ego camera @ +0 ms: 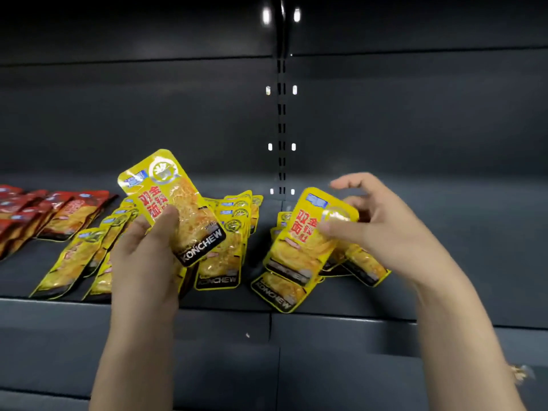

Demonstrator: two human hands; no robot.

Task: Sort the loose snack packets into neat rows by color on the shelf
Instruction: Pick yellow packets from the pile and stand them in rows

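Note:
My left hand grips a yellow snack packet and holds it raised above the dark shelf, thumb across its front. My right hand pinches the top of a second yellow packet, tilted over a small loose pile of yellow packets on the shelf's right part. Overlapping rows of yellow packets lie at the centre and left, partly hidden by my left hand. Red packets lie in rows at the far left.
The shelf's dark back wall has a slotted upright in the middle. A lower shelf ledge runs below the front edge. The shelf surface at the far right is bare metal.

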